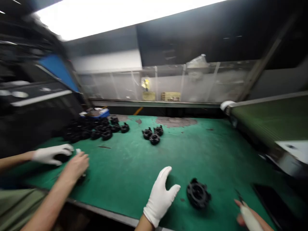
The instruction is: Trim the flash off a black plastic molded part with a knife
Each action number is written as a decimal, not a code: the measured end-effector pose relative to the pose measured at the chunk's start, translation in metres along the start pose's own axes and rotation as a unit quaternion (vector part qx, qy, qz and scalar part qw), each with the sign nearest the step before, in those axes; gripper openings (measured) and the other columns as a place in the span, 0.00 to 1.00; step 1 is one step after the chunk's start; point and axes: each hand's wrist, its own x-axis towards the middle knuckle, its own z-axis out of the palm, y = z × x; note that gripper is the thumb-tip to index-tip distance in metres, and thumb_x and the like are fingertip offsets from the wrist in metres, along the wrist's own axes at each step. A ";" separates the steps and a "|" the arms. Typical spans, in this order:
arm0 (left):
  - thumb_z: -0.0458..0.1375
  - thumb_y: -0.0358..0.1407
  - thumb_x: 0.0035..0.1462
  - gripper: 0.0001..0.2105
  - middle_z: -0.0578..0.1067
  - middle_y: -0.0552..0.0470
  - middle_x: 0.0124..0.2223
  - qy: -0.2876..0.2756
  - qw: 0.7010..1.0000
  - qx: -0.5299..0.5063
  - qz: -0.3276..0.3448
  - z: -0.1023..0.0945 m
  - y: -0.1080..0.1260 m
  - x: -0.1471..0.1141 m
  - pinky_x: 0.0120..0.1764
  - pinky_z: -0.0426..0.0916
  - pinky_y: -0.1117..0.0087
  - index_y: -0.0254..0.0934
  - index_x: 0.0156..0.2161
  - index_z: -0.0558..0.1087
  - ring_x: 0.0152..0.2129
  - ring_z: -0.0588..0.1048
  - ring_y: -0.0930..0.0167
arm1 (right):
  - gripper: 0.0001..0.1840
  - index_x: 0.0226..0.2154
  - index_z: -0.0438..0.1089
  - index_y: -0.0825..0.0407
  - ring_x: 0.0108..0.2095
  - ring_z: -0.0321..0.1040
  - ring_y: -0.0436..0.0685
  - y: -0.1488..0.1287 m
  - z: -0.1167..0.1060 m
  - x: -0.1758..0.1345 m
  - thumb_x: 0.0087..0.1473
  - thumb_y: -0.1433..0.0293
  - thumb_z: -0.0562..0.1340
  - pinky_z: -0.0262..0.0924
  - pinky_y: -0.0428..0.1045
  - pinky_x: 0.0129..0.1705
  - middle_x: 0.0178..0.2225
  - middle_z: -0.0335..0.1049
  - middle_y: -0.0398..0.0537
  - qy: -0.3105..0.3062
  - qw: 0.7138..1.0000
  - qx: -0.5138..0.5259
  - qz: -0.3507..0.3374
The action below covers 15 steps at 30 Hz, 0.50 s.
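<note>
My left hand point(160, 196), in a white glove, is above the green table mat with thumb and fingers spread. Nothing is in it. Just to its right lies a round black plastic part point(197, 193) with a ring-shaped centre and small tabs, apart from the fingers. At the lower right edge, my bare right hand point(261, 222) grips a knife point(249, 217) with a thick pale handle. Its thin, dark blade points up and to the left. Part of this hand is cut off by the frame.
A co-worker's gloved hand point(51, 154) and bare hand point(77, 165) work at the left. Black parts form a pile point(96, 128) and a small group point(154, 134) farther back. A dark flat object point(271, 202) lies right; a green conveyor belt point(276, 115) stands beyond.
</note>
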 end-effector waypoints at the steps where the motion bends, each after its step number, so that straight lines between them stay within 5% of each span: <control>1: 0.69 0.39 0.49 0.38 0.66 0.48 0.67 -0.045 0.999 -0.014 0.017 0.013 0.012 -0.002 0.66 0.62 0.59 0.43 0.65 0.63 0.64 0.66 0.62 | 0.24 0.54 0.71 0.36 0.54 0.70 0.65 0.029 -0.024 0.014 0.58 0.48 0.64 0.74 0.57 0.44 0.54 0.72 0.51 -0.019 1.000 0.005 -0.018; 4: 0.74 0.38 0.39 0.55 0.57 0.45 0.72 -0.135 0.988 -0.044 0.055 0.047 0.040 0.001 0.69 0.55 0.55 0.42 0.70 0.52 0.68 0.57 0.58 | 0.24 0.44 0.80 0.45 0.55 0.71 0.67 0.110 -0.085 0.037 0.57 0.47 0.62 0.66 0.56 0.59 0.50 0.79 0.49 -0.097 0.992 0.042 -0.065; 5: 0.74 0.37 0.39 0.55 0.56 0.45 0.72 -0.152 0.985 -0.050 0.065 0.056 0.047 0.003 0.69 0.55 0.55 0.42 0.71 0.51 0.69 0.56 0.57 | 0.25 0.46 0.80 0.48 0.58 0.69 0.68 0.133 -0.098 0.041 0.57 0.49 0.61 0.62 0.57 0.62 0.54 0.77 0.51 -0.183 0.972 0.071 -0.128; 8: 0.70 0.35 0.44 0.49 0.60 0.44 0.70 -0.169 0.981 -0.052 0.082 0.068 0.061 0.007 0.69 0.55 0.55 0.40 0.70 0.53 0.67 0.59 0.58 | 0.27 0.55 0.75 0.52 0.63 0.63 0.67 0.175 -0.119 0.046 0.58 0.58 0.58 0.55 0.60 0.66 0.61 0.69 0.53 -0.252 0.945 0.079 -0.191; 12: 0.67 0.33 0.45 0.47 0.62 0.44 0.69 -0.172 0.981 -0.035 0.083 0.055 0.063 -0.005 0.68 0.57 0.53 0.41 0.70 0.54 0.66 0.62 0.57 | 0.27 0.60 0.70 0.51 0.64 0.62 0.64 0.178 -0.131 0.046 0.60 0.66 0.55 0.54 0.61 0.67 0.62 0.68 0.52 -0.263 0.934 0.029 -0.240; 15: 0.67 0.34 0.47 0.46 0.62 0.46 0.69 -0.184 0.980 -0.016 0.074 0.039 0.054 -0.023 0.68 0.57 0.52 0.43 0.70 0.54 0.66 0.61 0.57 | 0.26 0.61 0.70 0.47 0.59 0.67 0.63 0.159 -0.139 0.043 0.61 0.71 0.54 0.62 0.60 0.62 0.59 0.71 0.51 -0.287 0.900 -0.047 -0.324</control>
